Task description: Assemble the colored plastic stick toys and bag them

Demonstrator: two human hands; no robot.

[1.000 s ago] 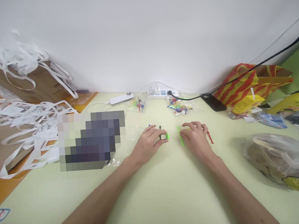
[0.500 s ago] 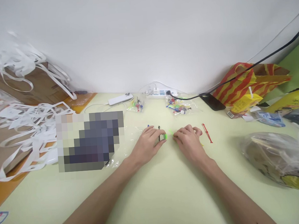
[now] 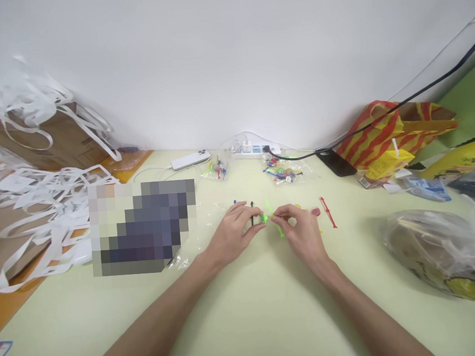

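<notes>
My left hand (image 3: 233, 232) rests on the pale green table (image 3: 250, 307) and pinches a small green round piece (image 3: 263, 218) with a black pin (image 3: 252, 212) standing in it. My right hand (image 3: 300, 229) pinches a thin green plastic stick (image 3: 275, 220), whose middle meets the green piece between the two hands. A red plastic stick (image 3: 328, 212) and a small dark red disc (image 3: 315, 212) lie on the table just right of my right hand.
Two clear bags of small coloured parts (image 3: 284, 172) (image 3: 217, 168) lie near a white power strip (image 3: 252, 150) and a white phone (image 3: 190, 159). White paper strips (image 3: 38, 186) pile up at left. A plastic bag (image 3: 441, 250) and a striped bag (image 3: 392, 129) sit at right.
My right hand has moved left from the red stick, carrying the green stick up to the green piece in my left hand. The left hand has stayed put.
</notes>
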